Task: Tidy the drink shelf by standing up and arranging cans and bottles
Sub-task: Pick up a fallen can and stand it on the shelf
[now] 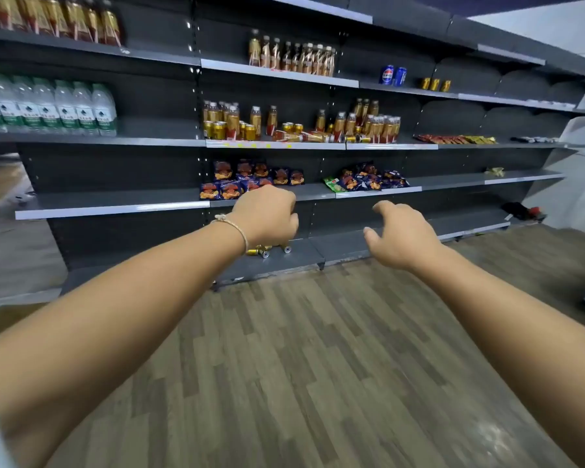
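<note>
The drink shelf (274, 145) at mid height holds amber bottles (232, 121) and gold cans (218, 129), most upright. Two or three bottles (299, 137) and a can (358, 139) lie on their sides near its front edge. Both my arms reach out toward the shelving from some distance. My left hand (267, 216), with a thin bracelet at the wrist, curls loosely downward and holds nothing. My right hand (399, 231) is open, its fingers spread and empty. Gold cans (262, 251) lie tipped on the bottom shelf, seen just below my left hand.
Snack bags (250, 180) fill the shelf below the drinks. Water bottles (48, 108) stand at upper left, more amber bottles (293, 58) and blue cans (392, 76) higher up. Flat packets (455, 139) lie to the right. Wood-pattern floor (318, 366) stretches between me and the shelving.
</note>
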Demonstrator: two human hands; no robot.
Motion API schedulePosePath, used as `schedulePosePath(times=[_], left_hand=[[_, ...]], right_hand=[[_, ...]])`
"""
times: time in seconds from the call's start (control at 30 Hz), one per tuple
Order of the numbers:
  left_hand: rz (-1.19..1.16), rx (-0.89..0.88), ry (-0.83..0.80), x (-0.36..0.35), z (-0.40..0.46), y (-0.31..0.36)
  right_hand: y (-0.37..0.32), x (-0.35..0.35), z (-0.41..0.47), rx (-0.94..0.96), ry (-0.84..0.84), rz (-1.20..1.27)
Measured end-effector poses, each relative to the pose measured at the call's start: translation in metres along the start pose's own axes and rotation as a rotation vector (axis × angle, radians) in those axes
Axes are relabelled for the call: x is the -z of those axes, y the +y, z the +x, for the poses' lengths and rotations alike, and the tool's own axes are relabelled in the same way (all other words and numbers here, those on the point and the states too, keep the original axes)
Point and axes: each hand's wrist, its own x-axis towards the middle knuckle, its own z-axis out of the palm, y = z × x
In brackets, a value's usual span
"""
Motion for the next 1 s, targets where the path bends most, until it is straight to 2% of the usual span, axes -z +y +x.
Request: schedulePosePath(times=[0.13,0.27,0.33,0.47,0.67,1.0], left_hand=[[-0.024,0.087,-0.074,-0.026,0.045,-0.015],[-0.061,0.109,-0.140,-0.051,0.104,-0.023],[-0.084,0.120,-0.190,-0.059,0.134,-0.026],[-0.021,0.124,-0.236,-0.071,0.184,-0.028],[-0.011,0.142,-0.220,-0.084,0.246,-0.036],[0.010,0.160,-0.201,-0.141,0.337,-0.084]], right_hand=[[0.019,-0.012,0.054,-0.053,-0.077,0.233],[0.044,-0.027,0.117,-0.152,-0.188,0.593],[0.058,-0.029,0.149,-0.161,-0.232,0.672],[0.081,-0.030,0.207,-0.104,-0.205,0.652],[0.099,-0.046,0.267,-0.068,-0.160,0.584],[0.107,-0.096,0.372,-0.002,-0.156,0.431]])
